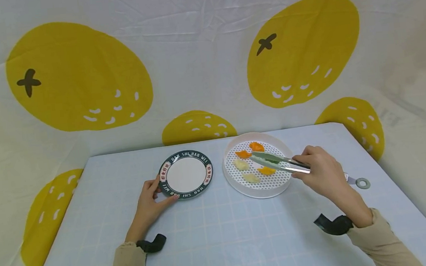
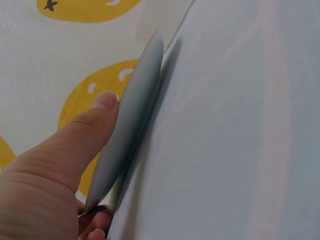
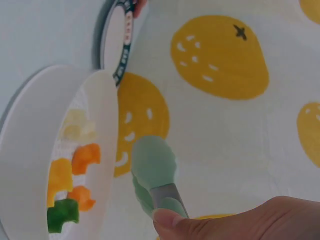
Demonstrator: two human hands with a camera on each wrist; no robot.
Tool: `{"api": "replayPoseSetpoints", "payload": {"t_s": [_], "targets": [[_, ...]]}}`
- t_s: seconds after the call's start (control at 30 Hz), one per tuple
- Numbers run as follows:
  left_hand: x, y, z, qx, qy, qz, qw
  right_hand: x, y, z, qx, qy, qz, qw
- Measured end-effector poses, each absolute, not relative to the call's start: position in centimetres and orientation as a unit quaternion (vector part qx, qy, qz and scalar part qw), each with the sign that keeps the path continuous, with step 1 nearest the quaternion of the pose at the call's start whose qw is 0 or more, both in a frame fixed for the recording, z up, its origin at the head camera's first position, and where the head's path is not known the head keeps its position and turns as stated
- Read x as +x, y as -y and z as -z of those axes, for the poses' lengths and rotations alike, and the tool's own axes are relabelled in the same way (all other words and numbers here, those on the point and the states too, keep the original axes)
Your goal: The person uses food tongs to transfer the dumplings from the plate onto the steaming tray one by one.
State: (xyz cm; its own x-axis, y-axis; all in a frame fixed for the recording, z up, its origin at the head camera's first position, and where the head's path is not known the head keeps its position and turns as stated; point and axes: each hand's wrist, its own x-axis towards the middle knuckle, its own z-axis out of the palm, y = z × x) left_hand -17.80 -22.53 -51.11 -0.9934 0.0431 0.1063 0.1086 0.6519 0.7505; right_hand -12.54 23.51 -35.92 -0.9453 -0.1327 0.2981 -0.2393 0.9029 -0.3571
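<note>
My left hand (image 1: 152, 205) grips the near-left rim of a round plate (image 1: 185, 174) with a white middle and a dark green lettered border. Its thumb lies along the edge, and in the left wrist view curled fingertips show at the plate's lower end. My right hand (image 1: 321, 173) holds metal tongs (image 1: 291, 167) with pale green tips, over a white round perforated tray (image 1: 237, 187). On the tray lie several dumpling-like pieces: orange (image 1: 256, 146), yellow (image 1: 266, 170), pale cream (image 1: 251, 178) and green (image 3: 62, 216). I see nothing between the tong tips.
A pale checked cloth (image 1: 216, 244) covers the table, whose far edge meets a white backdrop with yellow fruit prints (image 1: 80, 77). The plate stands left of the tray with a narrow gap. Black straps (image 1: 152, 243) circle both wrists.
</note>
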Motion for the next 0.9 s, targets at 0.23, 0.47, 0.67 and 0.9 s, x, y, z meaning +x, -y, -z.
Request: {"api": "replayPoseSetpoints", "payload": {"t_s": [0.23, 0.47, 0.67, 0.9], "targets": [[-17.9, 22.5, 51.1, -0.039, 0.905, 0.421, 0.036, -12.7, -20.8, 36.1, 0.108, 0.953, -0.225, 0.171], [-17.8, 22.4, 51.0, -0.038, 0.904, 0.423, 0.037, -12.9, -17.7, 36.5, 0.116, 0.943, -0.249, 0.188], [-17.7, 22.5, 51.0, -0.040, 0.904, 0.424, 0.039, -12.7, -14.8, 37.3, 0.138, 0.928, -0.274, 0.212], [-17.8, 22.5, 51.0, -0.040, 0.903, 0.427, 0.037, -12.5, -11.7, 38.7, 0.153, 0.909, -0.297, 0.248]]}}
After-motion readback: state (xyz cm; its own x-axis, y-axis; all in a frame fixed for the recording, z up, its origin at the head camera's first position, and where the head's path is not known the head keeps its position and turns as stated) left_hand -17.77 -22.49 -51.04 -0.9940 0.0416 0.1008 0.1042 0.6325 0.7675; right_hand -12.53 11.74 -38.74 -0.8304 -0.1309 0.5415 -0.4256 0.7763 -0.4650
